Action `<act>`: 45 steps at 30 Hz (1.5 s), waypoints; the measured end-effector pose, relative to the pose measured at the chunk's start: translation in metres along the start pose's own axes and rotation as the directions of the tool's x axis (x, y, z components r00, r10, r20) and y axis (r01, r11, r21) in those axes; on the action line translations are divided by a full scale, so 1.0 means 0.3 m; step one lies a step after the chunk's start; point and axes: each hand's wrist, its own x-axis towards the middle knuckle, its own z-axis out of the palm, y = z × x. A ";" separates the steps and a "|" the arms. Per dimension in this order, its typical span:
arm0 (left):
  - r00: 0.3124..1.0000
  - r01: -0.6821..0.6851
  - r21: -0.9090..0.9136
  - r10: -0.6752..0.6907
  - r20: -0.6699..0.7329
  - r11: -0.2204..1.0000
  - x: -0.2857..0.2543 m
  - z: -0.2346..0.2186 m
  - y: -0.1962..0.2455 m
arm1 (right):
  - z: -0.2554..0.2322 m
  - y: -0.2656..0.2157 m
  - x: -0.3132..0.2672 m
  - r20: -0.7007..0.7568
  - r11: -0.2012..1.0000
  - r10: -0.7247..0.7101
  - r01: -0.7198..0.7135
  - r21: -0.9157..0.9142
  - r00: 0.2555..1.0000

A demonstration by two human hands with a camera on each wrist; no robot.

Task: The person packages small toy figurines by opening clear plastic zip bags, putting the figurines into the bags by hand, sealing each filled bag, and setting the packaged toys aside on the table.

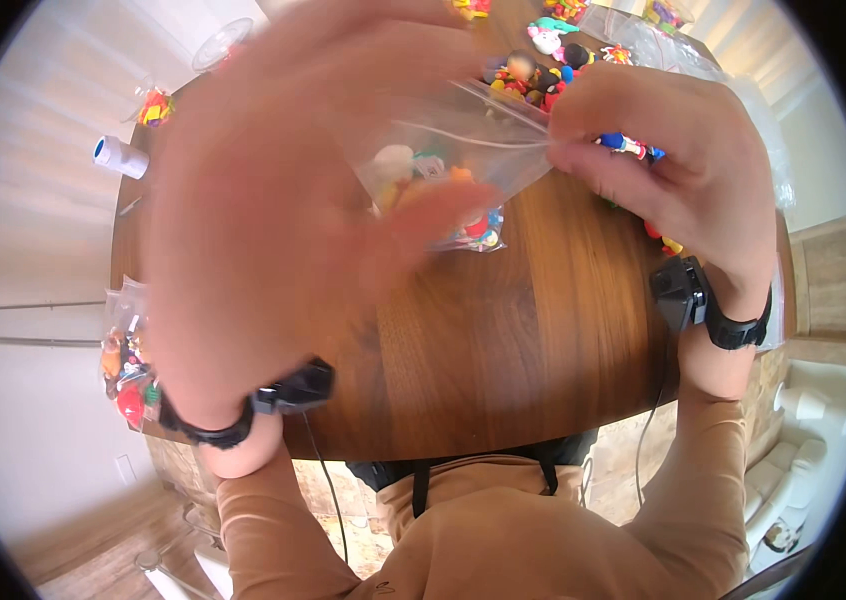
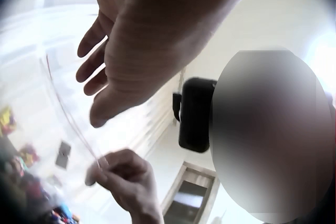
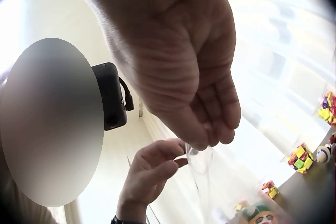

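A clear zip bag (image 1: 513, 170) with small colourful toys (image 1: 428, 170) inside hangs over the wooden table in front of me. My right hand (image 1: 678, 150) pinches its top corner between thumb and fingertips, and the right wrist view shows the film (image 3: 201, 162) at those fingertips. My left hand (image 1: 273, 200), blurred, is raised on the bag's other side and overlaps part of it in the head view. Its fingers (image 2: 93, 40) are spread and nearly straight in the left wrist view, with nothing held between them and the thumb.
Several small toys (image 1: 548, 80) lie at the table's back right, beside a heap of clear plastic bags (image 1: 658, 50). Filled bags (image 1: 128, 355) lie at the left edge. A white cylinder (image 1: 123, 157) and a tub of bright pieces (image 1: 155, 106) stand at back left.
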 end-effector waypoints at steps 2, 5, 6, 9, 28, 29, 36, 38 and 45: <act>1.000 -0.004 -0.004 0.004 0.007 1.000 -0.001 0.025 0.007 | 0.002 -0.014 -0.005 0.000 1.000 0.020 -0.020 0.011 1.000; 0.999 -0.023 -0.028 0.024 0.046 0.999 0.003 0.053 0.005 | 0.000 -0.033 -0.005 0.026 0.998 0.047 -0.048 0.039 0.999; 0.998 -0.031 -0.037 0.033 0.061 0.999 0.006 0.057 0.003 | -0.001 -0.036 -0.005 0.051 0.997 0.051 -0.054 0.055 0.997; 0.988 -0.031 -0.117 0.048 0.146 0.993 0.003 0.041 -0.023 | 0.012 -0.027 -0.021 -0.006 0.993 -0.005 0.006 0.118 1.000; 0.990 0.010 -0.121 0.007 0.138 0.993 -0.005 0.075 -0.048 | -0.004 -0.022 0.000 0.096 0.991 0.043 -0.055 0.125 0.995; 0.991 0.012 -0.140 0.006 0.130 0.990 -0.005 0.077 -0.047 | -0.001 -0.024 0.000 0.084 0.992 0.042 -0.052 0.118 0.996; 0.991 -0.003 -0.169 0.026 0.133 0.986 -0.003 0.074 -0.045 | 0.010 -0.029 0.001 0.057 0.996 0.050 -0.054 0.073 0.997; 0.991 -0.002 -0.164 0.024 0.129 0.987 -0.004 0.073 -0.044 | 0.013 -0.028 -0.001 0.051 0.996 0.046 -0.050 0.075 0.998; 0.994 0.022 -0.181 -0.002 0.112 0.983 -0.008 0.078 -0.046 | 0.018 -0.028 -0.001 0.041 0.995 0.028 -0.032 0.099 0.999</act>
